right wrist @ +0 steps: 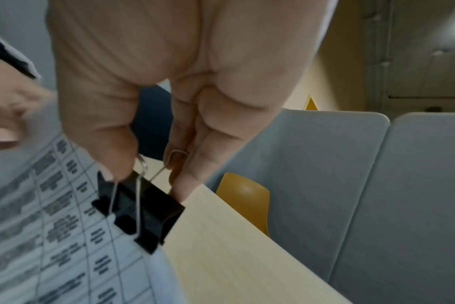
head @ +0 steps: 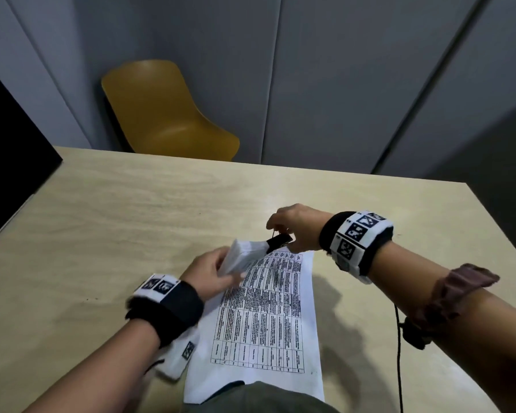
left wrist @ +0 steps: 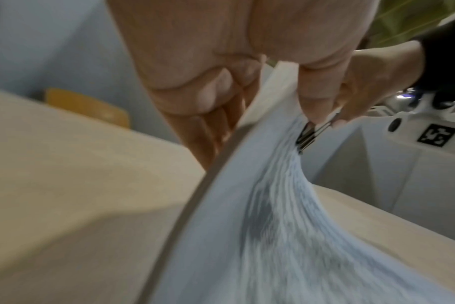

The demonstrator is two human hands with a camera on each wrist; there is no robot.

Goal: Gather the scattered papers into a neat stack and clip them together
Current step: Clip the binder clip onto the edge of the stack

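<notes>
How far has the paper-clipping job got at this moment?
Gathering looks done: the papers lie as one stack on the table. In hand: the left hand lifts the stack's far corner while the right hand pinches the black binder clip by its wire handles at that corner. Left: releasing the clip and laying the stack flat.

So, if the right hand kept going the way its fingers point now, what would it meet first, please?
Probably the stack of papers: the right hand pinches the black binder clip at the stack's lifted corner, with the left hand just beyond. Depth is unclear.
</notes>
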